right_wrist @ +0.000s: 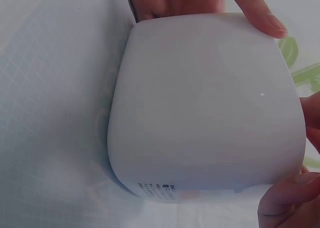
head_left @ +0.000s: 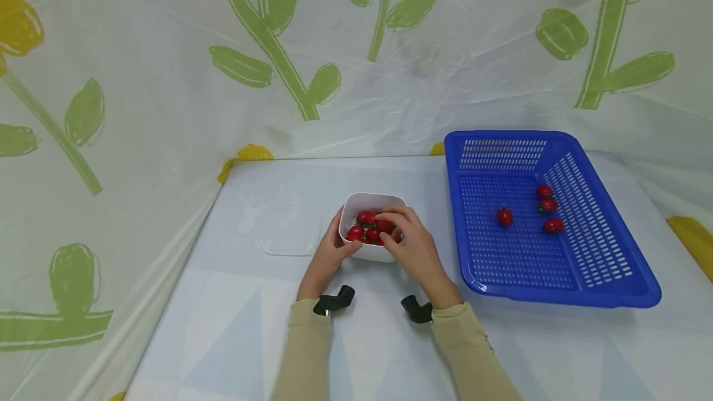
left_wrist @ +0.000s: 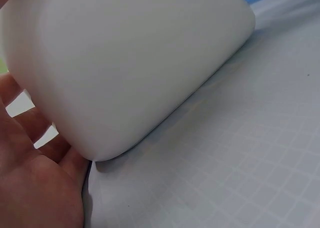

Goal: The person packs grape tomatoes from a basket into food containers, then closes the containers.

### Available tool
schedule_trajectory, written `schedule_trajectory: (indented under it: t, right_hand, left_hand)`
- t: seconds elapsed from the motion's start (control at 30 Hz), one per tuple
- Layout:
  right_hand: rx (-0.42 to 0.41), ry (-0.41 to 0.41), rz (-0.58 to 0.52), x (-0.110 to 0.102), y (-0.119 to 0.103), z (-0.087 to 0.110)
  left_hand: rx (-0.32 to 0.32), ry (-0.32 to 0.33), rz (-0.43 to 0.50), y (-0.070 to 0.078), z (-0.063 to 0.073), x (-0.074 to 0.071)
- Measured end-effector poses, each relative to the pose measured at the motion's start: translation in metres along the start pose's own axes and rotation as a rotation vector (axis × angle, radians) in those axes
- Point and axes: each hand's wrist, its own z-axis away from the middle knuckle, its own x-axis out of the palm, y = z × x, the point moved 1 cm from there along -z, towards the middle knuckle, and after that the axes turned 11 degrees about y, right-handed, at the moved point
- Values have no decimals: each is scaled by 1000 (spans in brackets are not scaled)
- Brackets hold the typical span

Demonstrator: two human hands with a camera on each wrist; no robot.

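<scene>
A white square container (head_left: 374,254) stands on the table with several red cherry tomatoes (head_left: 355,232) inside. My left hand (head_left: 327,258) grips its left side, the thumb against the near wall and the fingers around the far side. In the left wrist view, fingers (left_wrist: 37,125) lie against the container wall (left_wrist: 125,72). My right hand (head_left: 414,249) is at the container's right side, its bent fingers and thumb over the rim beside a tomato (head_left: 385,226). Whether they pinch it is unclear; in the right wrist view, the container wall (right_wrist: 200,102) hides the tomatoes.
A blue slotted basket (head_left: 462,252) sits to the right, holding several cherry tomatoes (head_left: 548,205). Left of the container lies a clear, flat lid (head_left: 292,232). A pale cloth with printed green leaves hangs behind the white table (head_left: 245,302).
</scene>
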Motion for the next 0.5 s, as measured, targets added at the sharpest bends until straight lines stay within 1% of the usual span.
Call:
schedule_trajectory:
  t: [0.1,0.2,0.37,0.5]
  right_hand:
    - [8,-1,-3,0,1,1]
    - [22,0,-13,-1,2,2]
    - [34,21,-46,-2,2,1]
    - [33,35,-114,-5,-2,0]
  left_hand:
    - [7,-2,11,0,0,0]
    - [1,-8,30,2,1,1]
    - [-22,-17,43,14,5,3]
    - [-22,-15,30,23,9,4]
